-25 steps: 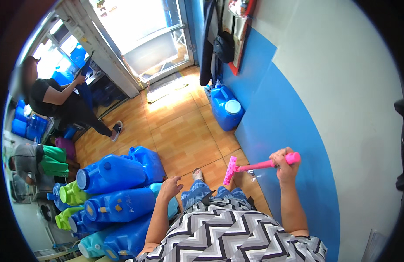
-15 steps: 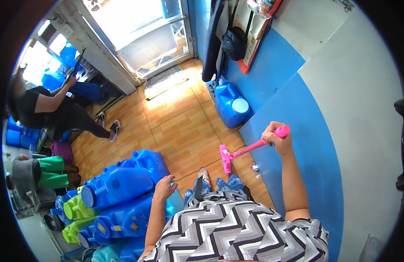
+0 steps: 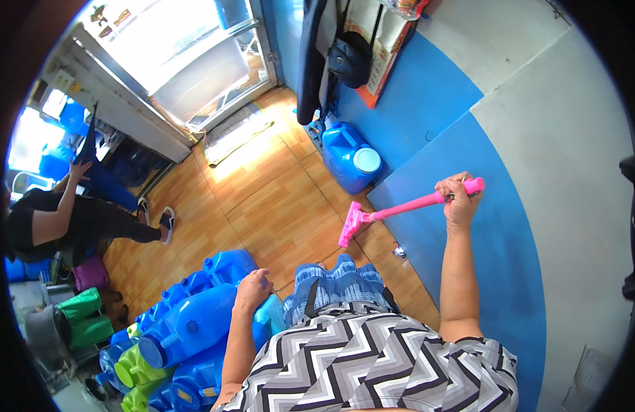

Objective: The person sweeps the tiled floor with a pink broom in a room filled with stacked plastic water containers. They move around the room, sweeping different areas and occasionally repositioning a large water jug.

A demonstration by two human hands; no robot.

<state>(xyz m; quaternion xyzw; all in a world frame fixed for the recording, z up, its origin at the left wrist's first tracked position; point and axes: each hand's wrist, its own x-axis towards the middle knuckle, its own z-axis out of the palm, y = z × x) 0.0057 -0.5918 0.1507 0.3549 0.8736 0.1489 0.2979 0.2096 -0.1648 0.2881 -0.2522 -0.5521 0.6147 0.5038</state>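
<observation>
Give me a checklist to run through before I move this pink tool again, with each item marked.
1. Right hand gripping the pink tool: ok, closed around it near its top end.
2. Left hand unloaded: ok, nothing visible in it.
3. Left hand clear of the blue containers: cannot tell; it overlaps them in this view.
4. Tool head resting on the floor: cannot tell; contact does not show from above.
5. Floor beside the blue wall panel free of litter: not ok, a small scrap lies there.
6. Person in black clear of the tool: ok, standing well off to the left.
</observation>
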